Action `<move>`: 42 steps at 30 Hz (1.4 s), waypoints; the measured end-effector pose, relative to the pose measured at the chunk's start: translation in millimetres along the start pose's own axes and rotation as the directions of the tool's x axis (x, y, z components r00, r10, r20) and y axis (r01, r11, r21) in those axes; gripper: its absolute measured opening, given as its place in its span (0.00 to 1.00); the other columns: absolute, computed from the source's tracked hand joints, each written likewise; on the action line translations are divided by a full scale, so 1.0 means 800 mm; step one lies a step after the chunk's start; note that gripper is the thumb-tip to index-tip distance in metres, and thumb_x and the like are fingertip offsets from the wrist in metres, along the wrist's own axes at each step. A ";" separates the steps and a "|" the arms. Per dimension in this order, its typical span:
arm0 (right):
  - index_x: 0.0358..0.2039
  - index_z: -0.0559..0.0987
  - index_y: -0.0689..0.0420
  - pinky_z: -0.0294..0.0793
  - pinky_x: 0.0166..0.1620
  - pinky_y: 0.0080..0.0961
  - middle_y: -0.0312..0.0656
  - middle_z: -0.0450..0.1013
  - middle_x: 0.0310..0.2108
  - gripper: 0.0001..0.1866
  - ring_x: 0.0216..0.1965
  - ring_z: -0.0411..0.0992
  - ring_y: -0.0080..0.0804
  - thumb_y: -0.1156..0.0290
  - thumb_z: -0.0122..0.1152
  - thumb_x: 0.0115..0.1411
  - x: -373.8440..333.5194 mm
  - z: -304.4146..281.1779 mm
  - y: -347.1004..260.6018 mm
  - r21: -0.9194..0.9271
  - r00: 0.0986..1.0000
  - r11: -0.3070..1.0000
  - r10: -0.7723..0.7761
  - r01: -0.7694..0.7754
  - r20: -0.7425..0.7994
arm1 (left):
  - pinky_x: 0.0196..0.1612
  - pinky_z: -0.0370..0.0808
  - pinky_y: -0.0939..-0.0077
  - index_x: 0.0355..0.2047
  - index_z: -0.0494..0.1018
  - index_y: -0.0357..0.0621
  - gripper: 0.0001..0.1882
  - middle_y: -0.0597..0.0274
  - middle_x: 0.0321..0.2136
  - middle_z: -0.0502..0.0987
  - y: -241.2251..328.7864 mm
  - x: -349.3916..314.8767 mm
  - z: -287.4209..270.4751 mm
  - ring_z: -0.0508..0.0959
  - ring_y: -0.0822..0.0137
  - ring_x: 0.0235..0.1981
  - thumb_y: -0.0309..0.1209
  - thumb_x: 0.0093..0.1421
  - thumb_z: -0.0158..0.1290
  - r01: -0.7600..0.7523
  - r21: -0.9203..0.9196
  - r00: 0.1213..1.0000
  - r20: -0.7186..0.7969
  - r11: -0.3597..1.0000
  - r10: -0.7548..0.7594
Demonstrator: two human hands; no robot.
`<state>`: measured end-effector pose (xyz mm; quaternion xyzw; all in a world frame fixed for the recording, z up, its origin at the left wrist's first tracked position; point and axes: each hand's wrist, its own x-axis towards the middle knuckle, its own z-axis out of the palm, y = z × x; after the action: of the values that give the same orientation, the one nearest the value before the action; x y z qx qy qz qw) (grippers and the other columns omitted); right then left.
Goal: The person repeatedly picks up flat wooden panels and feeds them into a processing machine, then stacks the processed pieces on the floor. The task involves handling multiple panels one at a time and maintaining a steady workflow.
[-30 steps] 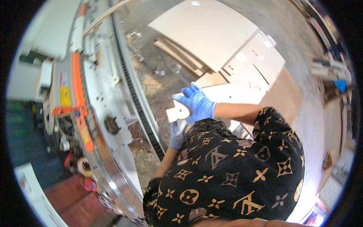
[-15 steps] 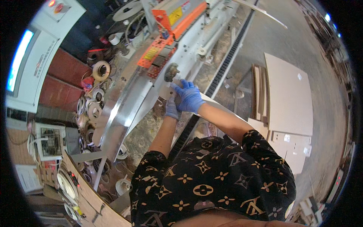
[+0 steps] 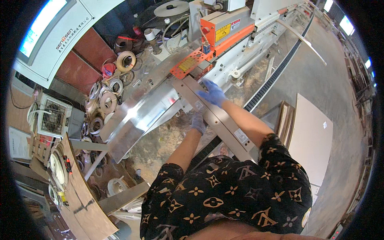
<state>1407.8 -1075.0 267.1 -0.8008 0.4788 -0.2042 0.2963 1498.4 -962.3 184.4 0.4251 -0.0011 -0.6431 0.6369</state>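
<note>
A long narrow beige panel (image 3: 216,116) with labels and small holes lies slantwise in front of me, its far end at the metal table of the machine beside the orange guard (image 3: 188,64). My left hand (image 3: 198,122), in a blue-grey glove, grips its left edge from below; the fingertips are hidden under it. On the panel's right side, nearer the far end, is my right hand (image 3: 214,94) in a blue glove. Its fingers are stretched out and apart against that edge. The panel's near end reaches my shirt.
The shiny metal table (image 3: 140,108) of the machine stretches to the left. Rolls of edge tape (image 3: 107,102) are piled beyond it. A black roller track (image 3: 276,78) runs along the right side. Large pale boards (image 3: 310,136) lean or lie at the right. A control cabinet (image 3: 76,36) stands upper left.
The panel, earlier mostly hidden behind my hands and right arm, now shows its broad face at the machine. My hands have moved apart, the right one opening along its edge. My view has shifted.
</note>
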 end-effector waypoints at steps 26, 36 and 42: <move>0.55 0.66 0.65 0.68 0.50 0.27 0.50 0.71 0.48 0.29 0.48 0.69 0.36 0.61 0.56 0.56 0.029 -0.013 0.100 0.567 0.913 0.738 0.165 -0.365 0.373 | 0.42 0.73 0.61 0.48 0.68 0.46 0.22 0.59 0.39 0.75 0.043 0.103 0.073 0.75 0.60 0.38 0.48 0.60 0.46 -0.033 0.200 0.984 -0.163 0.979 0.067; 0.53 0.68 0.64 0.68 0.49 0.27 0.49 0.71 0.48 0.29 0.47 0.70 0.35 0.59 0.57 0.55 0.052 -0.040 0.129 0.588 0.914 0.712 0.201 -0.384 0.353 | 0.43 0.74 0.64 0.48 0.67 0.46 0.17 0.60 0.41 0.74 0.046 0.113 0.120 0.75 0.61 0.40 0.39 0.62 0.47 0.015 0.122 0.990 -0.138 0.992 0.002; 0.52 0.70 0.64 0.69 0.47 0.25 0.47 0.73 0.43 0.27 0.43 0.71 0.31 0.62 0.60 0.54 0.065 -0.071 0.150 0.659 0.915 0.640 0.211 -0.394 0.343 | 0.42 0.74 0.64 0.47 0.66 0.49 0.15 0.62 0.40 0.73 0.023 0.149 0.136 0.74 0.62 0.41 0.38 0.61 0.48 0.016 0.071 0.999 0.037 0.997 -0.019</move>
<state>1319.5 -1180.8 230.8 -0.5471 0.4505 -0.2252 0.6686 1474.6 -1122.0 199.0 0.4353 -0.0319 -0.6560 0.6157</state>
